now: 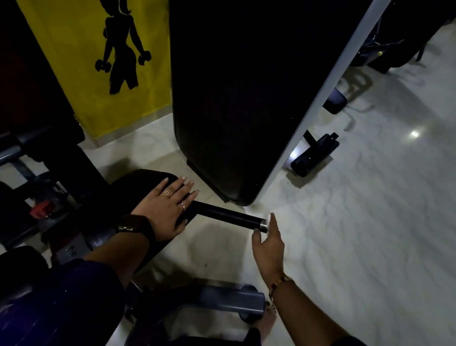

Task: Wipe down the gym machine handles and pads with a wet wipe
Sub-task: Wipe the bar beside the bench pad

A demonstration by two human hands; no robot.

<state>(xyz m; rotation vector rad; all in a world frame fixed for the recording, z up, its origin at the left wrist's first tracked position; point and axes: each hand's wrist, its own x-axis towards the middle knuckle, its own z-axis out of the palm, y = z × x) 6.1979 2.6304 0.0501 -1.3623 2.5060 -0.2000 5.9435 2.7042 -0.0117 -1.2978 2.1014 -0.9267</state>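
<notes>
Wet wipe [270, 217] is being pressed against the chrome end cap [263, 225] of the black handle [224, 215] by the right hand [268, 246]. Only a small white sliver of it is being shown near the fingertips, so how it's folded can't be told. The right fingers are being kept mostly straight and close together over the end of the bar, with the thumb set apart just under the cap. A beaded bracelet [279, 284] is being worn on that wrist.

The left hand [165, 208] is being laid flat on the black pad [133, 187] at its right edge, right where the handle is sticking out sideways. Its fingers are being held straight and a bit spread, nothing gripped. Two rings [167, 193] are being worn on them, plus a dark watch band [134, 226] at the wrist.

Behind the handle, a big upright black pad [237, 87] with a grey frame edge is being propped on the pale marble floor [387, 221]. A yellow panel [75, 24] with a black dumbbell-lifter silhouette is being shown at the far left. Pretty dim lighting overall.
</notes>
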